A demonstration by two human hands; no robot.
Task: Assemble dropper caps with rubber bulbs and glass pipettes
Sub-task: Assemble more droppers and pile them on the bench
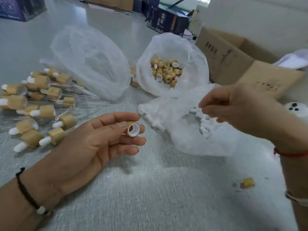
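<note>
My left hand (100, 139) lies palm up over the table and pinches one bamboo-coloured dropper cap (133, 129) between thumb and fingers, its white-lined opening facing me. My right hand (233, 107) hovers with curled fingers above a thin plastic bag of white rubber bulbs (203, 124); whether it pinches anything is hidden. Behind that bag, an open plastic bag (196, 52) holds several loose caps (168, 70). Several assembled droppers (38, 105), with white bulbs and glass pipettes, lie piled at the left.
A crumpled clear plastic bag (90, 60) lies behind the finished pile. Cardboard boxes (233, 60) stand at the right and dark printed boxes (166, 20) at the back. One loose cap (247, 183) lies on the grey table surface (158, 189) near the right forearm.
</note>
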